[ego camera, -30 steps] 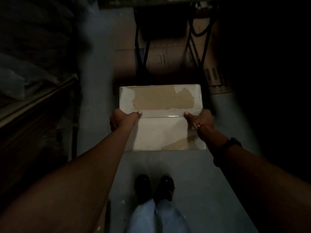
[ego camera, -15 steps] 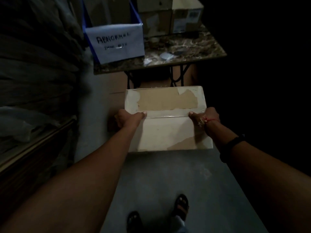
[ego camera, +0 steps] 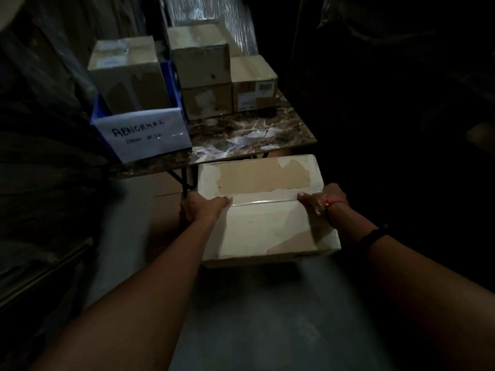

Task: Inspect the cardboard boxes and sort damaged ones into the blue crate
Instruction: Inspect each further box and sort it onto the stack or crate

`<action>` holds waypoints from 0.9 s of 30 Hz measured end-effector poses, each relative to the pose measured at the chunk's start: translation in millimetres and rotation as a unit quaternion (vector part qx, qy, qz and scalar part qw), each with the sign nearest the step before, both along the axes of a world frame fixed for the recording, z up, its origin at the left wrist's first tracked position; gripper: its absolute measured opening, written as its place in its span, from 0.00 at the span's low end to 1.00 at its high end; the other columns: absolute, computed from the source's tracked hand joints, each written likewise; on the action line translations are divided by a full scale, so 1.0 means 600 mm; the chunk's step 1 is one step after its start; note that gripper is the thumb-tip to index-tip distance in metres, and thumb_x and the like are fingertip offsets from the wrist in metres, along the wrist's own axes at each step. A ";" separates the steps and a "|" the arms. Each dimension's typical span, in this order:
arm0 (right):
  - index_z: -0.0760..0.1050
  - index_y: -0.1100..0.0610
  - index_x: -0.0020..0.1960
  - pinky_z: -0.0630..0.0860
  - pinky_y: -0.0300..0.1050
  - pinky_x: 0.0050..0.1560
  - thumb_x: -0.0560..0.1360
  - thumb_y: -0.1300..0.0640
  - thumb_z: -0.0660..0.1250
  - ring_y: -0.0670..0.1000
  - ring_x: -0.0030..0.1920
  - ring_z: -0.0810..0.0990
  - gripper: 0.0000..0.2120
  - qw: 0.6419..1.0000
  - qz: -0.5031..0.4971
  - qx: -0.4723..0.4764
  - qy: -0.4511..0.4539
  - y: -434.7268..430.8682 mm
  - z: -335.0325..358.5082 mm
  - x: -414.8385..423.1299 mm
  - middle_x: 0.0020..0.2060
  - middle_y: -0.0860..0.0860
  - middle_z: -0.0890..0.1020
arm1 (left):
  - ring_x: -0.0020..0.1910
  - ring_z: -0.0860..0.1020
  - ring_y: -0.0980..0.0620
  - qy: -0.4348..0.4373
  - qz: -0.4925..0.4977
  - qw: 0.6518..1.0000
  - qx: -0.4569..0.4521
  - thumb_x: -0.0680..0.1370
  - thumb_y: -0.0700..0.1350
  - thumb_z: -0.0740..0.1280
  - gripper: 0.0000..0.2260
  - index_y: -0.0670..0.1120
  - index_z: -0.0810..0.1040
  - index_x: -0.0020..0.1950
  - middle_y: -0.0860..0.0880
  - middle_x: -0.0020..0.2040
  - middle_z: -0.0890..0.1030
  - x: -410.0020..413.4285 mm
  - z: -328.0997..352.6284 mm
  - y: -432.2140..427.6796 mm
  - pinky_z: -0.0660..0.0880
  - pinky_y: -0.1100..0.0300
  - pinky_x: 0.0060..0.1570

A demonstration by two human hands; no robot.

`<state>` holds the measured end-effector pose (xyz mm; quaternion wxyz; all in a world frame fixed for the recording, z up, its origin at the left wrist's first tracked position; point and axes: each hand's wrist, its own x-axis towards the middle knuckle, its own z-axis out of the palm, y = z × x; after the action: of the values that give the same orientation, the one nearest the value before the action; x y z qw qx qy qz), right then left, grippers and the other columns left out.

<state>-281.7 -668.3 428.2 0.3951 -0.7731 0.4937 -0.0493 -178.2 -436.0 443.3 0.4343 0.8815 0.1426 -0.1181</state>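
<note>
Cardboard box (ego camera: 262, 226): pale outer skin, carried flat between both hands above the floor (ego camera: 254, 317), just short of the tabletop's near edge; outside the crate, nearer and to its right.
Surface damage: wide torn patch of bare brown board on the far flap; a smaller brown tear at the near right corner; glossy tape along the centre seam.
Left grip (ego camera: 203, 208): clamped on the box's left edge, thumb laid over the top by the seam, fingers wrapped down the side out of sight.
Right grip (ego camera: 324, 200): clamped on the right edge likewise, thumb on top at the seam; red thread (ego camera: 334, 202) at the wrist, black band (ego camera: 372, 235) further up the forearm.
Blue crate (ego camera: 100, 111): on the tabletop's left end, white paper label (ego camera: 144, 135) on its front reading "ABNORMAL", second line unreadable.
Crate contents: one brown box (ego camera: 126, 73) standing upright, rising above the rim.
Tabletop (ego camera: 241, 135): dark marbled slab on black legs.
Other stock: two brown boxes stacked (ego camera: 199, 57) just right of the crate; a further box (ego camera: 253, 85) beside them, printed label on its side.
Lighting: dim; surroundings at left and right too dark to tell.
</note>
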 end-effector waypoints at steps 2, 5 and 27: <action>0.78 0.61 0.56 0.79 0.53 0.54 0.64 0.42 0.77 0.61 0.53 0.81 0.30 1.000 -0.001 -0.001 -0.006 -0.028 0.015 0.024 0.54 0.57 0.83 | 0.67 0.73 0.40 -0.005 -0.004 1.000 -0.001 0.63 0.57 0.80 0.41 0.39 0.71 0.69 0.39 0.69 0.73 0.023 0.011 -0.030 0.71 0.50 0.61; 0.77 0.62 0.58 0.78 0.51 0.54 0.66 0.45 0.77 0.61 0.56 0.80 0.28 1.000 0.005 -0.006 -0.006 -0.069 0.030 0.080 0.56 0.59 0.81 | 0.65 0.75 0.39 -0.008 0.002 1.000 0.001 0.62 0.58 0.80 0.41 0.39 0.72 0.67 0.39 0.67 0.75 0.070 0.025 -0.065 0.73 0.49 0.60; 0.75 0.64 0.62 0.76 0.47 0.55 0.68 0.48 0.76 0.60 0.58 0.78 0.30 0.998 0.063 0.031 -0.005 -0.337 0.007 0.539 0.58 0.57 0.80 | 0.64 0.74 0.36 -0.002 0.025 1.000 0.015 0.59 0.60 0.80 0.41 0.39 0.72 0.65 0.38 0.65 0.75 0.522 -0.009 -0.312 0.73 0.42 0.62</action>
<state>41.9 -870.2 432.2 0.4235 -0.7897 0.4436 -0.0136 135.3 -623.5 437.8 0.4243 0.8842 0.1658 -0.1035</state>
